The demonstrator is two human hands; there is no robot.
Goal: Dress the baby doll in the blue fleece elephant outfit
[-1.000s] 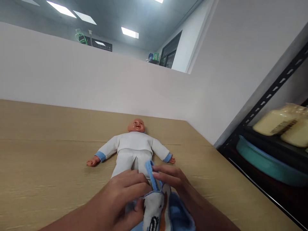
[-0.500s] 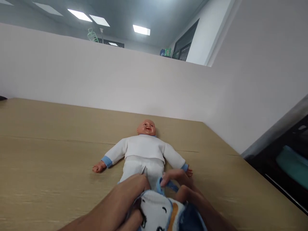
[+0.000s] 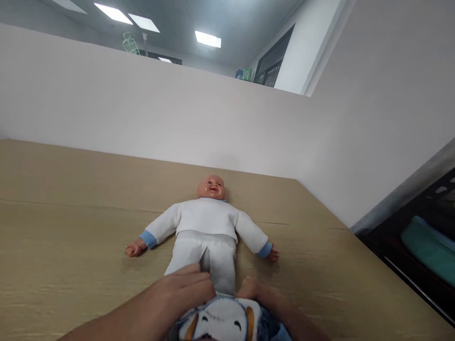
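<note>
Step in hand, as judged: working the upper edge of the printed cloth [image 3: 223, 312] at the legs of the doll [image 3: 209, 215], both hands together. Next move would seem to call for an even draw on the two sides, edge kept spread and level so that it does not bunch on one leg.

Left to right. Left hand [image 3: 186, 288] — in from the near left, over the doll's leg on that side; fingers together, curled down, apparently clamped on the left end of the cloth's edge, tips out of sight. Doll, in white, lies on its back on the table [image 3: 71, 227], head far, arms out to either side. Cloth at the near side, between the two hands, up against the fingers; it hides the lower legs, and whether the feet are inside cannot be told. Right hand [image 3: 261, 294] — just beside the doll's right-side leg, fingers folded together, apparently clamped on the cloth's right end; tips hidden here too. Farther right, a dark shelf [image 3: 415, 287] bearing a teal tub [image 3: 430, 248], well apart from the hands.
</note>
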